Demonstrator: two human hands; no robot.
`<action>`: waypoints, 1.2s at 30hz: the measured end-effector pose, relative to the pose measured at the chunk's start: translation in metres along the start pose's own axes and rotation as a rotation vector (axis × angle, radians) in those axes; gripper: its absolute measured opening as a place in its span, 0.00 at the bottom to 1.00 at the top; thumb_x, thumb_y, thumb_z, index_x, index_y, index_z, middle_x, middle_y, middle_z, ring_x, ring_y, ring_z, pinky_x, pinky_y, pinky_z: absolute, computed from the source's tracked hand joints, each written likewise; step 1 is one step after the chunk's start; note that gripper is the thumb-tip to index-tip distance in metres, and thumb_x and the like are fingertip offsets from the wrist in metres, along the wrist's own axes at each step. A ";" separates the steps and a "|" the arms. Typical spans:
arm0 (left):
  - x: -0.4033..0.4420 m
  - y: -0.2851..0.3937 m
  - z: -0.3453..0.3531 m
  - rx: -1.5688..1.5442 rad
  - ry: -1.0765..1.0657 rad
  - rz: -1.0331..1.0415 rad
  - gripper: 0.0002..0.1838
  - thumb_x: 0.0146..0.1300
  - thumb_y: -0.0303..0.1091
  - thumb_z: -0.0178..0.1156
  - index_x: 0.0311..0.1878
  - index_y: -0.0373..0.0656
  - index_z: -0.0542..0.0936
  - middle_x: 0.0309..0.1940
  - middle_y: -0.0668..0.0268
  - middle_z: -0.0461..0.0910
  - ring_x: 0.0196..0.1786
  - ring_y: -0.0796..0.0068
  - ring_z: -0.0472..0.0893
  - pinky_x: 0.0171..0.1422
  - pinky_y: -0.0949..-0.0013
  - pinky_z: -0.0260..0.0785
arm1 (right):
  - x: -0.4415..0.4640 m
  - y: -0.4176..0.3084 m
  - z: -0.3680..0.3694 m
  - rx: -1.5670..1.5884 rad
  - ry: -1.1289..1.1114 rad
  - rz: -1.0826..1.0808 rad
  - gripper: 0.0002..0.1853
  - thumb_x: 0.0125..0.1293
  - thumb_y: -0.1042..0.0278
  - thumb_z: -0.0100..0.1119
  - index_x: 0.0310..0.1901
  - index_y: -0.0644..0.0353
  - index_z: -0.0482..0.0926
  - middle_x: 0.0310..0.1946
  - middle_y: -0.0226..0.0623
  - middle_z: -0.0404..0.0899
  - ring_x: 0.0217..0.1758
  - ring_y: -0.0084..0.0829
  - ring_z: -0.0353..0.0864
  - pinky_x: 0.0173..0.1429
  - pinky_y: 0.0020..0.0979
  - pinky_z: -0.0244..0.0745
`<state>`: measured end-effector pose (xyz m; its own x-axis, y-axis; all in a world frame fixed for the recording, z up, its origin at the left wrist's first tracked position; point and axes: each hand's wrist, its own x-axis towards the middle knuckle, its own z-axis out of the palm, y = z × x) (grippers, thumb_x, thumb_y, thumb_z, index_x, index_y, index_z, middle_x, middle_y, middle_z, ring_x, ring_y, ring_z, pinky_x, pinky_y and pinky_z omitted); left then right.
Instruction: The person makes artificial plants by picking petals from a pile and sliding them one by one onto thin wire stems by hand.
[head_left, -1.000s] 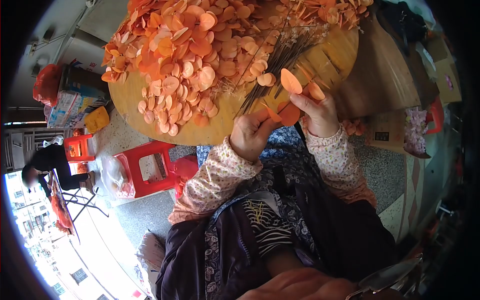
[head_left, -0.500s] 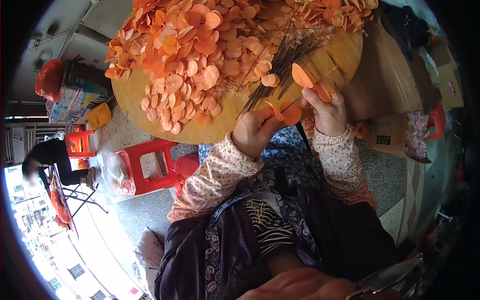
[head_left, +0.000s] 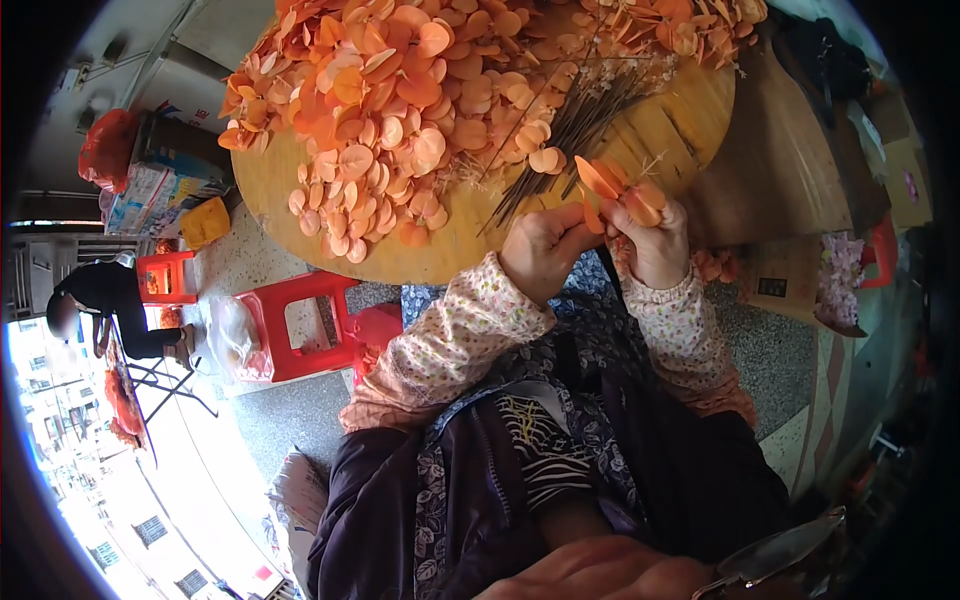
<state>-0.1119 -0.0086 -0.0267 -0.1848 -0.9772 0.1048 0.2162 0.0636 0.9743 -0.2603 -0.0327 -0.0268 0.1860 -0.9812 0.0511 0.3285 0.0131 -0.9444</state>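
Note:
My left hand [head_left: 543, 250] is pinched closed on an orange leaf piece near the table's front edge. Just right of it, fingers nearly touching, my right hand [head_left: 655, 240] grips a small sprig of orange leaves [head_left: 602, 178] that stands up above the fingertips. The stem between the hands is mostly hidden by the fingers. Thin brown stems [head_left: 575, 128] lie on the round wooden table [head_left: 425, 265] beyond my hands. A large heap of orange leaf sprigs [head_left: 390, 110] covers the table's far left part.
A red stool [head_left: 292, 325] with a plastic bag stands left, below the table. Farther left, a person [head_left: 120, 312] in dark clothes bends over a folding table. Boxes [head_left: 165, 195] are stacked at upper left. A cardboard box [head_left: 778, 285] and pink flowers [head_left: 840, 275] are at right.
My left hand has moved right, up against my right hand. The leaf pieces that were apart are now together at the fingertips. The view has shifted slightly.

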 end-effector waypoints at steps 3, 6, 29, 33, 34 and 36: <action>0.002 0.003 -0.005 0.077 -0.106 -0.069 0.09 0.66 0.25 0.49 0.43 0.30 0.77 0.36 0.63 0.80 0.43 0.80 0.77 0.48 0.74 0.72 | -0.001 0.005 -0.008 -0.074 -0.007 -0.013 0.05 0.59 0.77 0.59 0.37 0.66 0.76 0.26 0.34 0.77 0.26 0.20 0.74 0.30 0.20 0.69; 0.006 0.008 -0.011 0.329 -0.073 0.000 0.09 0.59 0.30 0.58 0.39 0.35 0.80 0.31 0.55 0.81 0.30 0.66 0.81 0.37 0.71 0.72 | 0.000 -0.001 -0.019 -0.127 0.021 -0.102 0.08 0.60 0.74 0.56 0.40 0.68 0.76 0.27 0.35 0.78 0.27 0.21 0.74 0.29 0.21 0.68; 0.026 0.035 -0.105 0.797 0.373 0.019 0.05 0.56 0.27 0.62 0.34 0.36 0.80 0.26 0.67 0.75 0.27 0.79 0.74 0.32 0.74 0.67 | -0.004 -0.012 -0.120 -0.554 0.436 -0.158 0.15 0.64 0.68 0.58 0.49 0.66 0.77 0.36 0.33 0.80 0.36 0.20 0.78 0.40 0.20 0.71; 0.011 0.039 -0.091 0.919 0.351 0.199 0.04 0.55 0.24 0.61 0.34 0.35 0.79 0.28 0.63 0.76 0.30 0.75 0.77 0.35 0.74 0.68 | -0.003 -0.017 -0.025 -0.400 0.028 -0.149 0.12 0.64 0.72 0.55 0.47 0.68 0.77 0.27 0.30 0.77 0.27 0.16 0.73 0.31 0.18 0.69; 0.007 0.036 -0.090 0.919 0.355 0.193 0.04 0.55 0.24 0.61 0.34 0.35 0.79 0.28 0.63 0.76 0.30 0.75 0.77 0.35 0.74 0.68 | -0.003 -0.018 -0.001 -0.396 -0.041 -0.132 0.12 0.64 0.73 0.56 0.48 0.68 0.76 0.26 0.29 0.77 0.26 0.15 0.72 0.30 0.18 0.69; 0.001 0.030 -0.086 0.865 0.301 0.277 0.05 0.54 0.23 0.60 0.35 0.37 0.80 0.29 0.60 0.77 0.31 0.69 0.78 0.36 0.72 0.69 | 0.006 -0.013 0.035 -0.323 -0.136 -0.131 0.15 0.64 0.73 0.56 0.51 0.68 0.74 0.25 0.28 0.75 0.25 0.15 0.72 0.30 0.17 0.69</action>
<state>-0.0228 -0.0255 -0.0149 0.0467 -0.9082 0.4159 -0.5902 0.3108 0.7450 -0.2308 -0.0321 -0.0033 0.2906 -0.9356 0.2004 0.0528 -0.1934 -0.9797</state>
